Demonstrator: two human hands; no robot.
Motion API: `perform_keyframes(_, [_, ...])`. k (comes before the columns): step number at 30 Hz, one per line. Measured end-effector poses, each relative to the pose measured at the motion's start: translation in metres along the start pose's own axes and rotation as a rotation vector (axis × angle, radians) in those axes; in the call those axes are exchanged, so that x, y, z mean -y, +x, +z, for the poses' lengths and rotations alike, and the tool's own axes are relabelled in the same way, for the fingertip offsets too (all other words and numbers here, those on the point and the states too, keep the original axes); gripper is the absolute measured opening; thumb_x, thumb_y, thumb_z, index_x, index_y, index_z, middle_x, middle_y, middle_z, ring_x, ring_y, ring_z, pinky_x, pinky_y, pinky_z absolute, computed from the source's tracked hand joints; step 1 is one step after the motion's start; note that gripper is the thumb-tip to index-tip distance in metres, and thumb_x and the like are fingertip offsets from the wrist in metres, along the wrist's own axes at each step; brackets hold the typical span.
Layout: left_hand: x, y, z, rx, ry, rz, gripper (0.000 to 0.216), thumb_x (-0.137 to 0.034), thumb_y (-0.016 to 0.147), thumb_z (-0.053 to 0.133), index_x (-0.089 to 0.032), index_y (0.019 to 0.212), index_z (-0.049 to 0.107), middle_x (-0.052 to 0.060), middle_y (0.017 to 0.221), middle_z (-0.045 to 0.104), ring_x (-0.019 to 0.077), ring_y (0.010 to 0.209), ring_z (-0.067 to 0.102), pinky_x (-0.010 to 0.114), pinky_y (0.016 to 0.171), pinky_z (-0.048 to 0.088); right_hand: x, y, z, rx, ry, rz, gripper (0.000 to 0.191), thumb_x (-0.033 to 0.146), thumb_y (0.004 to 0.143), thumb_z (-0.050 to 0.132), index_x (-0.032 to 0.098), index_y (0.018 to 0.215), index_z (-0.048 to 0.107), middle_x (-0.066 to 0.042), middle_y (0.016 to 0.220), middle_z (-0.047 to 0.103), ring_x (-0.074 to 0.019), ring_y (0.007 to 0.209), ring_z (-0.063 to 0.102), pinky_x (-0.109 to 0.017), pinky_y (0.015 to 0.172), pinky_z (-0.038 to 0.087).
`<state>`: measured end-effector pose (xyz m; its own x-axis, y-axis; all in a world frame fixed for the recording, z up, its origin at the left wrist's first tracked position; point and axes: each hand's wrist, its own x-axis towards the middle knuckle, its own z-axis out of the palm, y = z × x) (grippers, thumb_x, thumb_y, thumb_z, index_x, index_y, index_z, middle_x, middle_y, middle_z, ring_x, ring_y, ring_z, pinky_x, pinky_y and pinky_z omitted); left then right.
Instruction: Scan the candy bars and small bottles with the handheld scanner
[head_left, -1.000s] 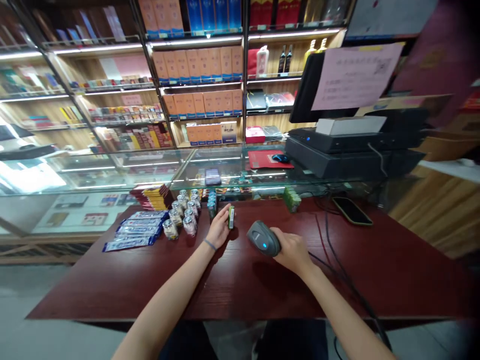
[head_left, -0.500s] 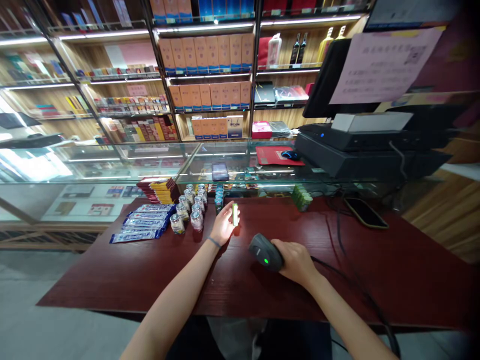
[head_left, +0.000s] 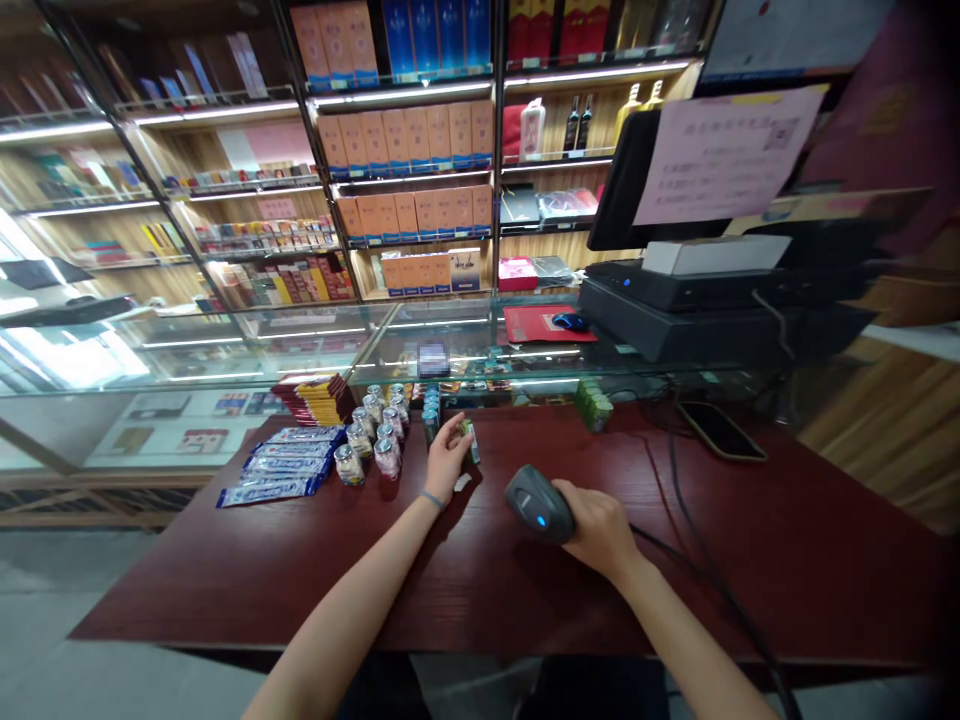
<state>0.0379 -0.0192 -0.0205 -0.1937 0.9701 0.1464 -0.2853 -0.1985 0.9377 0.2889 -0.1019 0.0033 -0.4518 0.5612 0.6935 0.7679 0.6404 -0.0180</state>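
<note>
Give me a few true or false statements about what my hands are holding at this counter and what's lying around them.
1. The right hand holds a scanner that shows a blue light. True.
2. The left hand has its fingers around a small green pack. True.
3. The phone lies between the two hands. False: it lies on the table well to the right of the right hand.
4. The jars stand to the right of the scanner. False: they stand to the left of the left hand, next to the blue packets.
</note>
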Motion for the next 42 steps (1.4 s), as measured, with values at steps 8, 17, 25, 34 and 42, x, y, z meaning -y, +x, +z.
perform_keyframes(8, [0.026, 0.046, 0.03, -0.241, 0.29, 0.233, 0.048, -0.015, 0.073, 0.073, -0.021, 0.12, 0.061, 0.009, 0.112, 0.059, 0.0233, 0.112, 0.056, 0.043, 0.109, 0.036, -0.01, -0.001, -0.007, -0.065, 0.011, 0.072, 0.036, 0.014, 0.069, 0.047, 0.017, 0.104, 0.052, -0.002, 0.075, 0.07, -0.0178, 0.064, 0.068, -0.027, 0.06, 0.045])
perform_keyframes(17, [0.035, 0.092, 0.046, -0.431, 0.412, 0.26, 0.032, -0.013, 0.08, 0.065, -0.018, 0.11, 0.058, 0.011, 0.118, 0.053, 0.0255, 0.125, 0.047, 0.043, 0.114, 0.029, -0.018, -0.003, -0.006, -0.126, 0.009, 0.105, 0.038, 0.013, 0.072, 0.046, 0.019, 0.109, 0.049, -0.001, 0.073, 0.069, -0.018, 0.06, 0.067, -0.028, 0.058, 0.048])
perform_keyframes(25, [0.04, 0.108, 0.047, -0.498, 0.323, 0.225, 0.034, -0.017, 0.08, 0.066, -0.02, 0.113, 0.057, 0.01, 0.118, 0.051, 0.026, 0.129, 0.043, 0.042, 0.115, 0.026, -0.02, -0.004, -0.008, -0.108, 0.087, 0.141, 0.038, 0.013, 0.073, 0.047, 0.02, 0.11, 0.048, -0.002, 0.077, 0.069, -0.0187, 0.061, 0.067, -0.029, 0.059, 0.049])
perform_keyframes(34, [0.042, 0.106, 0.047, -0.467, 0.357, 0.217, 0.043, -0.018, 0.08, 0.067, -0.02, 0.121, 0.055, 0.011, 0.122, 0.052, 0.0252, 0.127, 0.046, 0.042, 0.115, 0.028, -0.02, -0.008, -0.003, -0.106, 0.105, 0.167, 0.038, 0.014, 0.074, 0.049, 0.019, 0.112, 0.05, -0.003, 0.078, 0.069, -0.0192, 0.062, 0.066, -0.03, 0.06, 0.049])
perform_keyframes(42, [0.035, 0.095, 0.049, -0.485, 0.47, 0.398, 0.042, -0.016, 0.082, 0.065, -0.018, 0.122, 0.055, 0.012, 0.122, 0.051, 0.0252, 0.126, 0.046, 0.043, 0.114, 0.03, -0.022, -0.004, -0.004, -0.139, 0.054, 0.181, 0.034, 0.015, 0.075, 0.051, 0.018, 0.109, 0.052, -0.001, 0.075, 0.07, -0.0179, 0.063, 0.067, -0.028, 0.06, 0.048])
